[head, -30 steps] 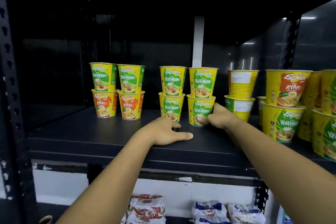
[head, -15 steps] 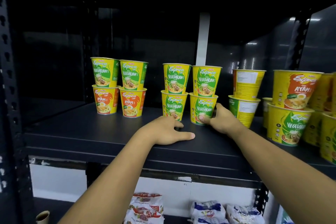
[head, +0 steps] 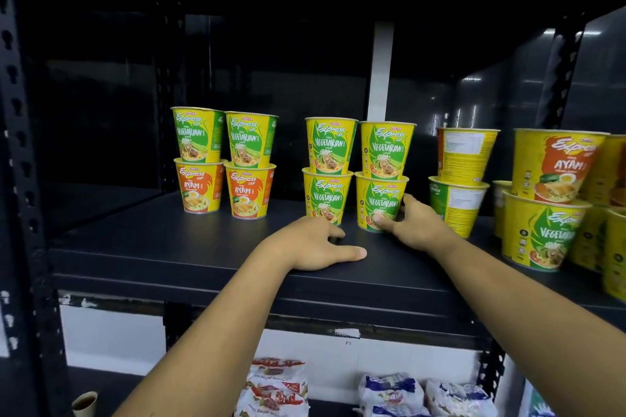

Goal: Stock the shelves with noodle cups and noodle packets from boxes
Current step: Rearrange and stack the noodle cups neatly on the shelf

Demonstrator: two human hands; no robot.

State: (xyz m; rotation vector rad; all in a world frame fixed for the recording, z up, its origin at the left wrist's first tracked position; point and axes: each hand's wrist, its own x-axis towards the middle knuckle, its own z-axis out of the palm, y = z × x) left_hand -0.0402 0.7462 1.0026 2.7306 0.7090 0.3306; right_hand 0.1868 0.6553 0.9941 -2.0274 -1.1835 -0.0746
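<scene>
Yellow noodle cups stand in two-high stacks on the black shelf. My right hand grips the base of the lower green Vegetarian cup, which carries another Vegetarian cup on top. Just left of it is a second Vegetarian stack. My left hand rests palm down on the shelf in front of that stack, thumb stretched out to the right, holding nothing. Further left, two stacks have orange Ayam cups below and Vegetarian cups above.
More cup stacks crowd the shelf's right end, some turned label-back. Noodle packets lie on the lower shelf. A perforated black upright frames the left side. A small cup sits at bottom left.
The view has shifted slightly; the hands stay where they were, the right one still on the lower Vegetarian cup, the left one still flat on the shelf.
</scene>
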